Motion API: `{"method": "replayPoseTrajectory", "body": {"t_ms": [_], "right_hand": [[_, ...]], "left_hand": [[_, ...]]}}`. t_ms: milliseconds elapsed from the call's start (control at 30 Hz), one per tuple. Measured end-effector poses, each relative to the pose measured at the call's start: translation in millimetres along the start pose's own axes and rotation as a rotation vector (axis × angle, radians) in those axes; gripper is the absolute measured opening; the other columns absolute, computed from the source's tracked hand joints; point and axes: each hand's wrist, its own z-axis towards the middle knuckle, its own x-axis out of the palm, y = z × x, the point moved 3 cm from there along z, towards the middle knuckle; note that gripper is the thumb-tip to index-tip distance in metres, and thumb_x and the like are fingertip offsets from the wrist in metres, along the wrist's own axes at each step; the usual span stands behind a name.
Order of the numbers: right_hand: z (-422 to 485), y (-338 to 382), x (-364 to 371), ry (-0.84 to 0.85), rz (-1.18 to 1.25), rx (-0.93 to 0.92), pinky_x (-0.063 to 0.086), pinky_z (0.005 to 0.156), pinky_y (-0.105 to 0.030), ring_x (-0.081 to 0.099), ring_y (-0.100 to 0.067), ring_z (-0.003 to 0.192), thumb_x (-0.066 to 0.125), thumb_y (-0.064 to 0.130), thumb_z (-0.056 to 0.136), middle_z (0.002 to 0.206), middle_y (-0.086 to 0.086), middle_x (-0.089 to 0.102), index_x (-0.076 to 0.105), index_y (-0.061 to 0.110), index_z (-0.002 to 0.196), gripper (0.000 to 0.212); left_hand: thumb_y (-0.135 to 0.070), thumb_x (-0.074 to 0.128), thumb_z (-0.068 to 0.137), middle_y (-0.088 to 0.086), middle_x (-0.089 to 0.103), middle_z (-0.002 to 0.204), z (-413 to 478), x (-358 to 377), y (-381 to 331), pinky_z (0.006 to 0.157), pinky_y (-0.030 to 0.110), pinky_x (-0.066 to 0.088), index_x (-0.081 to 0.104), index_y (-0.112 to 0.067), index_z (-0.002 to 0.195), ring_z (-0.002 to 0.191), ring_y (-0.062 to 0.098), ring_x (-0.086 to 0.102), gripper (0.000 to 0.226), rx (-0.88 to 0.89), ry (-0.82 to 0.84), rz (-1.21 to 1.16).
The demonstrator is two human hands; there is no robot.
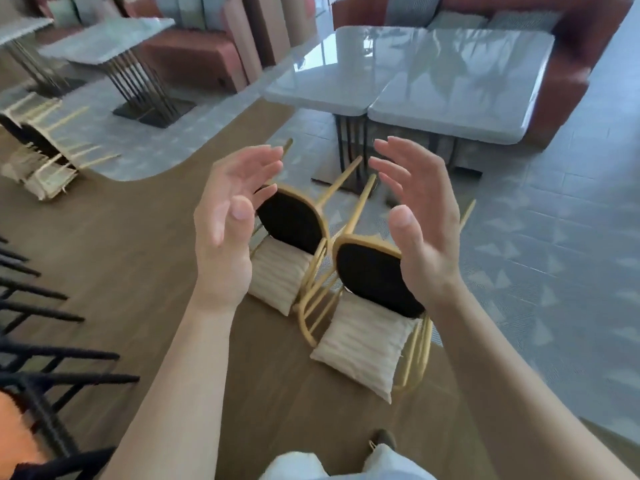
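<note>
While both hands are held up in mid-air, neither grips anything.

Well to the left of the left hand (227, 220), at the picture's edge, dark frames (52, 358) stand in a row. Farther off on that side, a heap of tipped light-wood chairs (52, 161) lies on the floor.

The left hand is wide open. Its palm is turned inward toward the other hand, the fingers are straight to loosely bent, and the thumb stands apart.

Below and beyond that hand, just to its right, the left chair (291, 221) lies tipped over on the floor. It has a gold frame, the black underside of the seat faces the camera, and the legs point away toward the tables. The left cushion (277, 271), cream in colour, lies against the chair's back, beside the left wrist.

The right chair (372, 277) is of the same build and tipped the same way. It lies between the two forearms, partly hidden by the heel of the right hand (420, 220). The right cushion (362, 344), also cream, rests on the wood floor nearer the person. The two gold frames appear to touch where their backs meet, though the overlap leaves that uncertain.

The right hand is wide open, palm facing the left hand, fingers spread and slightly curved, holding nothing.

Beyond both hands, two grey-topped tables (450, 98) stand pushed together, edge against edge, with a red sofa (585, 64) behind them.
</note>
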Motion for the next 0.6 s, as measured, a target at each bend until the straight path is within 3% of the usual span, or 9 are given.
{"method": "replayPoseTrajectory", "body": {"t_ms": [300,433,533,600], "right_hand": [[6,-55,32,-0.179,-0.200,0.028,0.047,0.111,-0.059,0.059,-0.039,0.132,0.058,0.064,0.098,0.145,-0.025,0.054,0.045,0.005,0.143,0.076],[-28,-94,39,-0.250,-0.289,0.089,0.046,0.111,-0.062,0.058,-0.039,0.132,0.059,0.066,0.097,0.145,-0.023,0.055,0.047,0.011,0.142,0.072],[-58,-138,31,-0.293,-0.331,0.162,0.043,0.112,-0.066,0.057,-0.040,0.133,0.060,0.066,0.097,0.145,-0.023,0.055,0.047,0.009,0.142,0.074],[-79,-180,19,-0.312,-0.346,0.199,0.042,0.111,-0.068,0.056,-0.042,0.133,0.061,0.064,0.097,0.145,-0.024,0.055,0.047,0.008,0.142,0.073]], "left_hand": [[-0.078,0.053,0.090,0.011,0.059,0.141,57,-27,83,0.111,0.056,0.044,0.056,-0.023,0.135,0.136,0.041,0.055,0.071,0.000,0.199,-0.170],[-0.077,0.050,0.092,0.009,0.060,0.140,54,-31,142,0.112,0.061,0.043,0.056,-0.026,0.133,0.135,0.039,0.056,0.066,-0.039,0.295,-0.215],[-0.077,0.049,0.093,0.007,0.060,0.139,39,-27,200,0.112,0.057,0.044,0.059,-0.033,0.133,0.134,0.037,0.056,0.060,-0.100,0.355,-0.271],[-0.079,0.046,0.093,0.008,0.058,0.142,24,-19,249,0.112,0.056,0.044,0.055,-0.025,0.134,0.135,0.039,0.055,0.069,-0.152,0.388,-0.263]]}}
